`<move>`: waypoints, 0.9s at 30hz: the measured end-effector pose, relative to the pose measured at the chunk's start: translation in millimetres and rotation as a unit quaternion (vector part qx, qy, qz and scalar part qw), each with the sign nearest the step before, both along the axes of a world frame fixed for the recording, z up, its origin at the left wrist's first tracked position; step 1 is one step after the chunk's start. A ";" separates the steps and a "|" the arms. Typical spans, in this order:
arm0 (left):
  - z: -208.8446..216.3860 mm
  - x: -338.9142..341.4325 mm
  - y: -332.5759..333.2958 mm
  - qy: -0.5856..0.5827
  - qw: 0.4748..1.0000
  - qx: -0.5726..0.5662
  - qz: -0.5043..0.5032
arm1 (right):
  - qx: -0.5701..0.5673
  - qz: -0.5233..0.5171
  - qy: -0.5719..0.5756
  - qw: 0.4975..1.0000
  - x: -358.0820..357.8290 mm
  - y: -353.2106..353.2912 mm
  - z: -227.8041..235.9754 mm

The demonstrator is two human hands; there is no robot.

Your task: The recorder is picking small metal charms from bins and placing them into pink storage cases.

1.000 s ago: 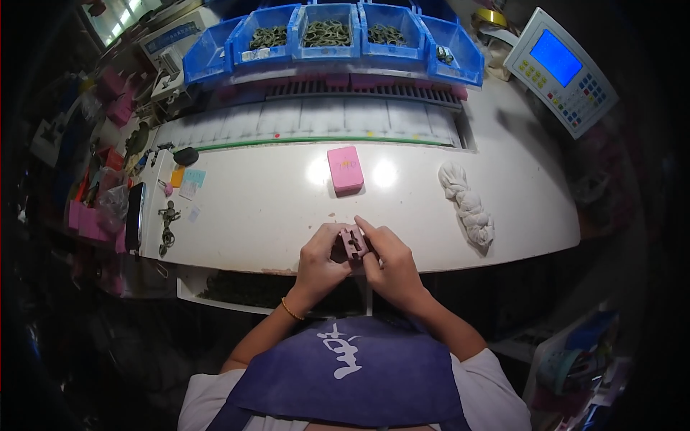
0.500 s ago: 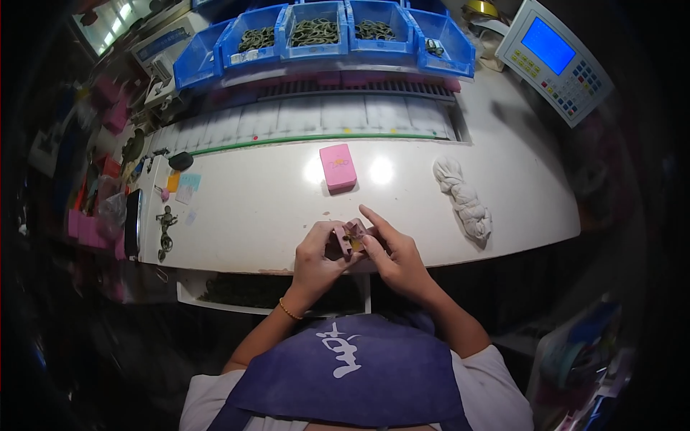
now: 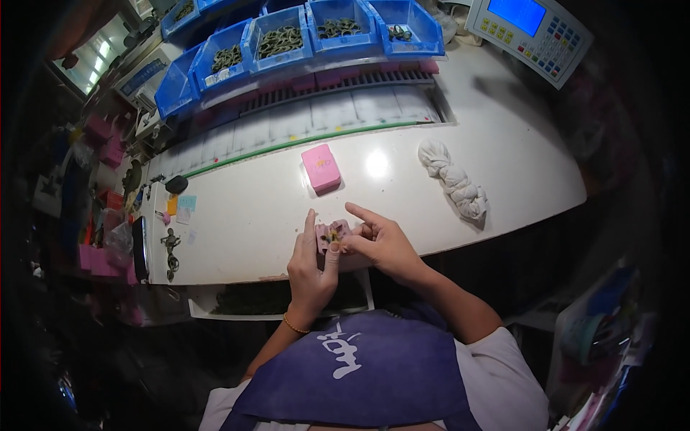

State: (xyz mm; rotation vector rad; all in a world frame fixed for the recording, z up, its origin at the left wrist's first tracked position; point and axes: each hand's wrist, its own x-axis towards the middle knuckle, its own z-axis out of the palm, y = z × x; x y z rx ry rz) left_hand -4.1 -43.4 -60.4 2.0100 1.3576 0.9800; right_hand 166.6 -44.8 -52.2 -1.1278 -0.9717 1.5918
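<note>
A worker in a dark purple apron (image 3: pixel 359 377) handles a small, dusty-pink block (image 3: pixel 328 231) at the near edge of a white workbench (image 3: pixel 244 233). The left hand (image 3: pixel 309 269) has the block clamped between its thumb, pressed to the near side, and its fingers, raised along the left side. The right hand (image 3: pixel 386 246) meets the block from the right, index finger stretched toward the far side, thumb and bent fingers at the block's right end; whether they pinch anything cannot be told. A bit of yellow shows in the block's hollowed upper face, too small to make out. Beyond the hands, a brighter pink box-shaped piece (image 3: pixel 320 169) lies on the bench, well apart from them. To the right rests a twisted white cloth (image 3: pixel 453 181); to the left lie dark metal pieces (image 3: pixel 171 251). Blue bins (image 3: pixel 215 77), several holding dark greenish rings, line the far side, with a keypad panel (image 3: pixel 532 36) and its blue screen at far right.
</note>
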 end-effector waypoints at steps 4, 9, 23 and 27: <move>-8.5 0.8 1.4 0.010 0.996 0.087 0.022 | 0.002 -0.012 0.007 1.000 -3.7 -3.9 -3.4; -6.7 -0.5 3.9 0.039 0.993 0.108 0.012 | 0.005 -0.029 0.025 0.999 -7.2 -4.0 -8.2; -0.7 -5.5 5.9 -0.077 0.997 0.020 0.018 | 0.034 -0.053 0.065 0.996 -16.4 -5.9 -6.8; -1.2 3.5 3.2 -0.022 1.000 0.017 0.007 | 0.109 0.007 -0.184 0.977 -11.3 2.9 -0.9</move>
